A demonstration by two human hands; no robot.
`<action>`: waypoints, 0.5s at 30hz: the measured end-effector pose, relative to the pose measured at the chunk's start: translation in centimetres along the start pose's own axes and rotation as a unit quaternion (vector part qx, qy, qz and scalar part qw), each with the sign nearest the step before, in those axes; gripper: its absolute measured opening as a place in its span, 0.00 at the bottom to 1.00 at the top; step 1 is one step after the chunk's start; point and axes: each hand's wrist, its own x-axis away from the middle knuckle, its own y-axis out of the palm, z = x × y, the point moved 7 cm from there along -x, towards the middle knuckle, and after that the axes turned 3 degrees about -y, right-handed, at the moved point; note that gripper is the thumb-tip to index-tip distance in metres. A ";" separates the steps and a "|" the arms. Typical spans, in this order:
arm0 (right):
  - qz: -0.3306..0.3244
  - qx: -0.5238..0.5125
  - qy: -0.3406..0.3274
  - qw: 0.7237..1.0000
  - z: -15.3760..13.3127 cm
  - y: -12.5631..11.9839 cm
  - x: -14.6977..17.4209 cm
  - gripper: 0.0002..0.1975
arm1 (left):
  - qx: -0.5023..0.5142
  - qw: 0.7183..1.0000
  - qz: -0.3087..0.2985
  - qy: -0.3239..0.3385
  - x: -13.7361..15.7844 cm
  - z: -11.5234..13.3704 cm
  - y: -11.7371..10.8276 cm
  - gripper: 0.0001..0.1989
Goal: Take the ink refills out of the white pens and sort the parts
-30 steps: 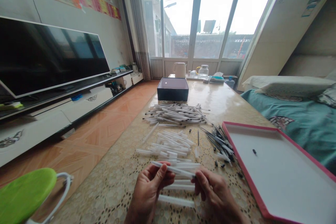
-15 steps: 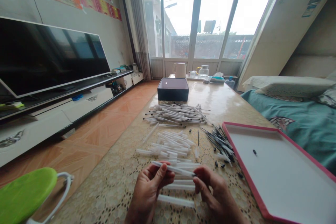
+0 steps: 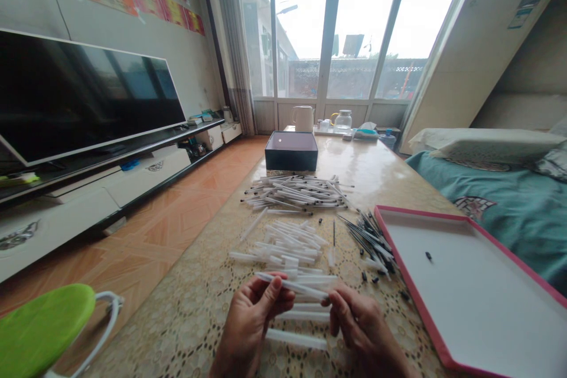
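Over the near part of the table, my left hand [image 3: 254, 313] is closed round a white pen [image 3: 305, 289], thumb on top. The pen lies slanted, its pointed tip to the left and a dark end to the right. At that dark end the fingers of my right hand [image 3: 361, 319] are pinched together. Beneath both hands lie several translucent white tubes [image 3: 296, 339], partly hidden. Beyond them is a heap of clear pen parts [image 3: 287, 242]. Dark pen refills [image 3: 367, 236] lie to the right, with small black plugs [image 3: 364, 277] near them.
Farther off lies a pile of white pens with dark ends [image 3: 301, 194], before a dark open box [image 3: 291, 159]. A pink-rimmed white lid [image 3: 482, 283] holds one black plug on the right. A green stool [image 3: 48, 328] stands at left. A kettle [image 3: 303, 118] and glass jug [image 3: 343, 120] stand behind.
My right hand's fingers have shifted slightly and curled in more at the pen's dark end. My left hand and the pen look nearly unmoved.
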 end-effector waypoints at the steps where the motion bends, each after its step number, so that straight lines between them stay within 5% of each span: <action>1: 0.000 0.006 -0.005 1.000 0.0 0.0 0.0 0.22 | 0.000 1.000 0.003 0.000 0.1 0.0 0.0 0.09; 15: 0.002 -0.052 0.014 0.999 0.1 0.1 0.0 0.20 | -0.013 1.000 0.008 -0.001 0.1 0.2 0.0 0.10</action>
